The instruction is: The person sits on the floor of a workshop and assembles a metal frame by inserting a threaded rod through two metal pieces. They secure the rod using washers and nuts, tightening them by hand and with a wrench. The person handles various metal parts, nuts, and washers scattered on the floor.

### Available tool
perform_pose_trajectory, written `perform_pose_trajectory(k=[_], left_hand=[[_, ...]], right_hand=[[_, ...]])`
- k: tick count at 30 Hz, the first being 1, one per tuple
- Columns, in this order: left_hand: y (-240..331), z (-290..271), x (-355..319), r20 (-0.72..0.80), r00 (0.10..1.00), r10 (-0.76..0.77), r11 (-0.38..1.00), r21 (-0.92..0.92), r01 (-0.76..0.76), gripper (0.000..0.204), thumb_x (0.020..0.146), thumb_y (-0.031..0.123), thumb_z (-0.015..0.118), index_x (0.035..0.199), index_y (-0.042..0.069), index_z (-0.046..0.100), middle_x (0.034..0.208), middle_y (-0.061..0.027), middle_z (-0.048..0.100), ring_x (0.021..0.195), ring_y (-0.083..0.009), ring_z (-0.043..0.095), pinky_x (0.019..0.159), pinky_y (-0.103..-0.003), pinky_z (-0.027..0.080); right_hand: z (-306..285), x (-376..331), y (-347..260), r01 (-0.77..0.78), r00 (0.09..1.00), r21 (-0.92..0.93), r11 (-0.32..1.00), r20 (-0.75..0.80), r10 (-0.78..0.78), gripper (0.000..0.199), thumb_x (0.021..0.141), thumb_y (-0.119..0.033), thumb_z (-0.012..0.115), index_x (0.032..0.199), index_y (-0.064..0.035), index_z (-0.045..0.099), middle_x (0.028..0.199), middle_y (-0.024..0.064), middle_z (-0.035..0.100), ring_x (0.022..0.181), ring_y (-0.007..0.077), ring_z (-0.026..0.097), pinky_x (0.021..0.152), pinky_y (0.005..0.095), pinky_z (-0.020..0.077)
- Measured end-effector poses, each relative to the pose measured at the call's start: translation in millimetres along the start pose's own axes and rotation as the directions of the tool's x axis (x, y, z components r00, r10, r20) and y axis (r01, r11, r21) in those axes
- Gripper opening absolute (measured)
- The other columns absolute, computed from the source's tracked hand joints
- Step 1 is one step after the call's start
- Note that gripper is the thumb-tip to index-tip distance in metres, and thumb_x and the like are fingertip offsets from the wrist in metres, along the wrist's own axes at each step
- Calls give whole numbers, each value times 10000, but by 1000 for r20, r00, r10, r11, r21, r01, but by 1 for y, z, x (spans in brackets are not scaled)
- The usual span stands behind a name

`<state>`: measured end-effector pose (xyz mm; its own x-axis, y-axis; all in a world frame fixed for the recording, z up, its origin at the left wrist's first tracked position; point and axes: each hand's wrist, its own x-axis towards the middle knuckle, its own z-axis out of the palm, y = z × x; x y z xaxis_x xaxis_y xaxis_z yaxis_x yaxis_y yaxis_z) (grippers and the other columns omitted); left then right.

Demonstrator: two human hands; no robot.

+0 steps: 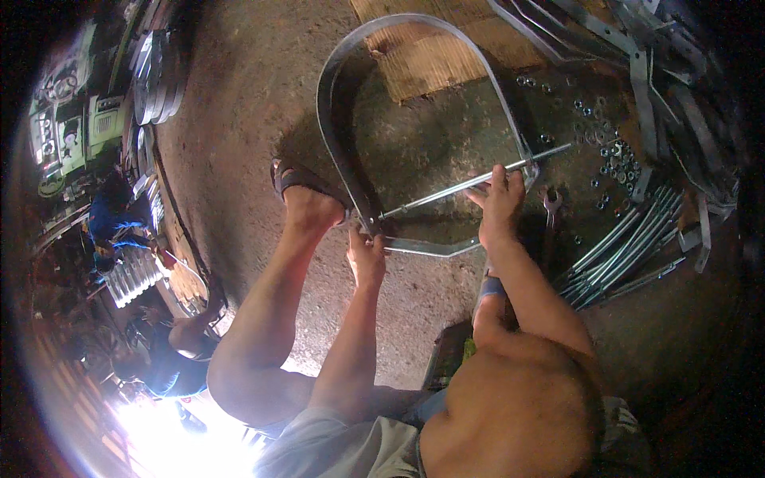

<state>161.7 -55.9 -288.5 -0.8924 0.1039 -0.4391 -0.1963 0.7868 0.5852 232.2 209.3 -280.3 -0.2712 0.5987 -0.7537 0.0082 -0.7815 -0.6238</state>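
Nearest, the left hand pinches the bent strip near its left end, at the hoop's lower-left corner; whether it also has hold of the hoop is hidden. If that pinch slackened, the strip could swing and knock the corner out of line. The right hand closes thumb and fingers about the rod, near where it crosses the hoop's right side and pokes out beyond. I can't tell whether nuts secure the rod's ends; if they don't, a sideways tug could slide it out of the left side. The hoop lies on the floor between the hands, its lower-left corner close to the sandalled foot, so a slip might catch the toes or shift the whole piece. Just right of the right hand, the wrench and the scattered nuts could be knocked about by a careless elbow, as could the heaped rods. Farther off, the cardboard lies under the hoop's top and might slide if pushed.
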Motion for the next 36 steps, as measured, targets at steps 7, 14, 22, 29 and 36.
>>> perform_pose_trajectory(k=[7, 14, 22, 29, 36], left_hand=[[-2, 2, 1, -46, 999, -13, 997, -78, 9, 248, 882, 68, 624, 1107, -35, 602, 888, -154, 704, 684, -208, 704, 582, -352, 584], [-2, 3, 4, 13, 1000, -7, 987, -161, 9, 278, 908, 77, 634, 1149, -53, 585, 967, -133, 687, 709, -170, 676, 569, -313, 593], [-5, 10, 0, 4, 999, -34, 962, -272, 34, 310, 918, 54, 613, 1208, -49, 584, 968, -145, 677, 767, -190, 682, 581, -316, 621], [-10, 13, 4, -11, 999, -45, 961, -273, 41, 344, 896, 97, 697, 1195, -27, 578, 1038, -104, 654, 730, -169, 656, 543, -287, 556], [5, 11, -1, 60, 993, -104, 926, -358, 119, 321, 905, 35, 654, 1207, -17, 560, 1096, -78, 616, 814, -158, 656, 623, -284, 537]], right_hand=[[-3, 5, 5, 24, 1000, 75, 997, -16, -23, 270, 1041, -213, 500, 1248, -51, 436, 997, 128, 609, 847, 258, 678, 732, 431, 638], [-2, 1, -1, 38, 999, 29, 999, 17, -38, 220, 1039, -194, 498, 1186, -32, 471, 1008, 106, 564, 877, 218, 648, 708, 391, 646], [-5, 9, -1, 24, 1000, -21, 999, 13, -24, 116, 1041, -157, 479, 1084, -51, 498, 945, 69, 572, 859, 189, 664, 715, 375, 648], [-8, 10, 4, 20, 1000, 17, 1000, -3, -20, 182, 1022, -179, 526, 1097, -13, 514, 951, 102, 605, 814, 193, 661, 621, 325, 650], [-8, 15, 13, 62, 998, -63, 996, 11, -62, 167, 1022, -174, 520, 1068, -13, 527, 926, 120, 635, 822, 205, 695, 599, 317, 637]])
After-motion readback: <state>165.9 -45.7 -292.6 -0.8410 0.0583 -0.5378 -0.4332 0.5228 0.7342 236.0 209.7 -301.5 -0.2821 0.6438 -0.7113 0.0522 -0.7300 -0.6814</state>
